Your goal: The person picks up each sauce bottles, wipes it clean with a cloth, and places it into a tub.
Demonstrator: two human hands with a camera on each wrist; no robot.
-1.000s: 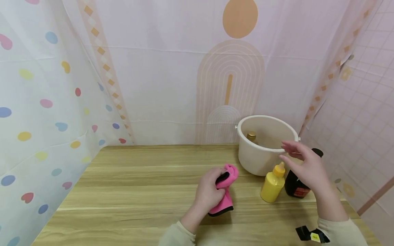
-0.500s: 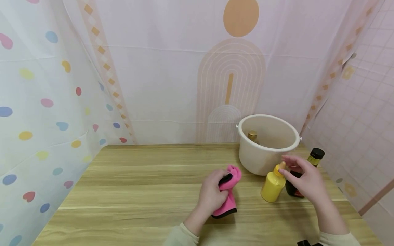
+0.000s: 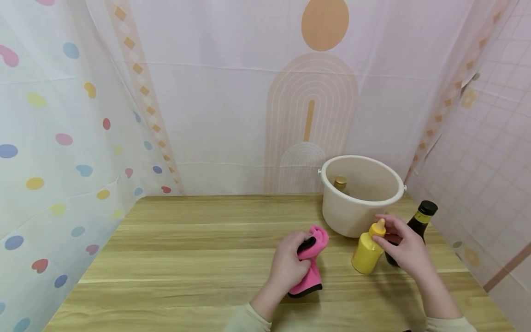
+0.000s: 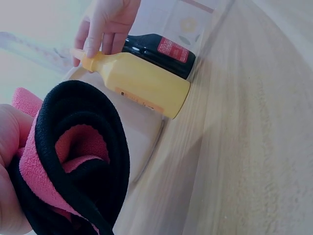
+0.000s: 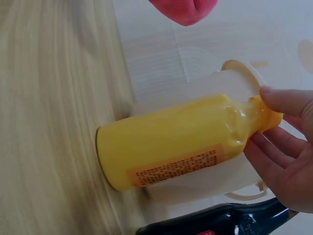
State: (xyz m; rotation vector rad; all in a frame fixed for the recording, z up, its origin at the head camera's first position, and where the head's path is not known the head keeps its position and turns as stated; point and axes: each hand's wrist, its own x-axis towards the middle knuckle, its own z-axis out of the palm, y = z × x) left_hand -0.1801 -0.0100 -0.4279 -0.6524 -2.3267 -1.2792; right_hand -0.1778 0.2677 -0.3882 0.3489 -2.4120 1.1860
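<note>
My left hand [image 3: 289, 262] grips a folded pink cloth [image 3: 314, 272] with black edging, just above the table; its rolled end faces the camera in the left wrist view. My right hand [image 3: 408, 246] pinches the yellow squeeze bottle [image 3: 366, 252] at its orange-yellow cap, thumb on the near side and fingers behind the neck. The bottle stands upright on the table, and a printed label [image 5: 176, 165] shows on it in the right wrist view. Right behind that hand stands a dark glass bottle [image 3: 419, 223] with a black cap, partly hidden.
A cream bucket [image 3: 348, 219] stands behind the yellow bottle, with a gold-capped bottle [image 3: 340, 183] inside. The wooden table [image 3: 186, 258] reaches back to patterned curtains [image 3: 224, 115] at the rear and both sides.
My right hand has come down from beside the bucket rim onto the yellow bottle's cap. My left hand, still holding the cloth, has shifted slightly right and nearer.
</note>
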